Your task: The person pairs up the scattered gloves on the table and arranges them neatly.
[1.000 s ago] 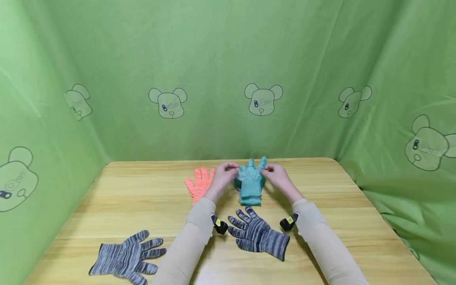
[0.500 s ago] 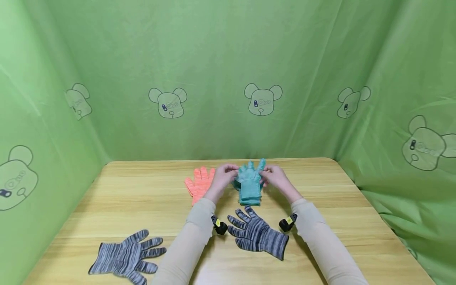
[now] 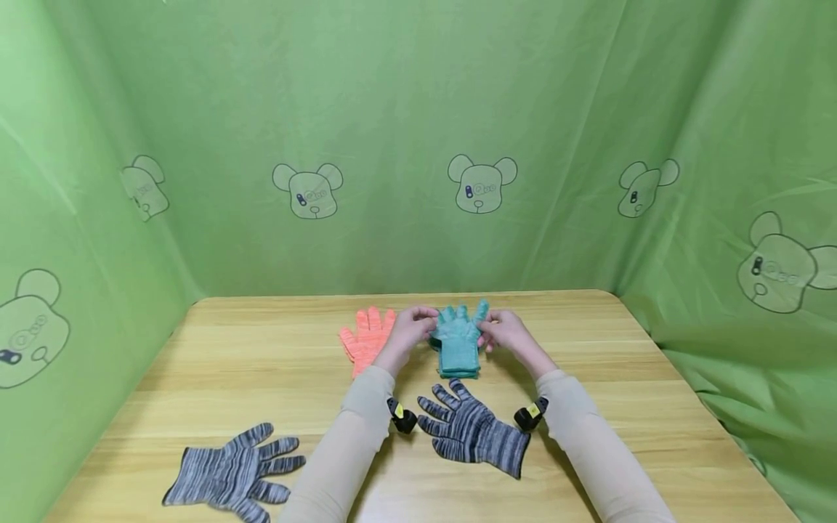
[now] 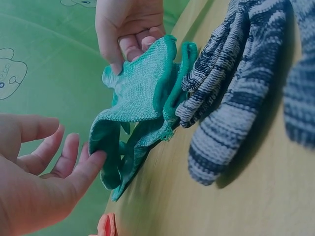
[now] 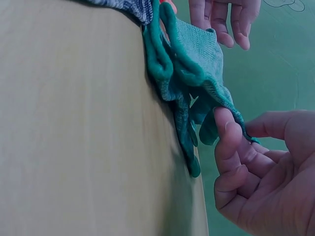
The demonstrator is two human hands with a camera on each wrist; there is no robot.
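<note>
Two green knit work gloves (image 3: pixel 460 352) lie stacked near the back of the table, cuffs toward me. The upper glove (image 4: pixel 140 83) is partly raised off the lower glove (image 5: pixel 189 152), leaving a gap along the side. My right hand (image 3: pixel 511 332) pinches the upper glove's right edge between thumb and fingers. On the other side my left hand (image 3: pixel 413 327) has its fingers loosely extended, and a fingertip (image 4: pixel 97 160) touches the glove's left edge. Its thumb stands apart from the cloth.
An orange glove (image 3: pixel 368 341) lies left of the green pair, partly behind the left forearm. One grey-black striped glove (image 3: pixel 476 427) lies between my forearms; another striped glove (image 3: pixel 232 471) is at front left. Green curtains (image 3: pixel 405 240) surround the wooden table (image 3: pixel 654 421).
The upper green glove's fingers have come down and flattened toward the lower glove. My right hand has lowered slightly with them; the left hand has barely moved.
</note>
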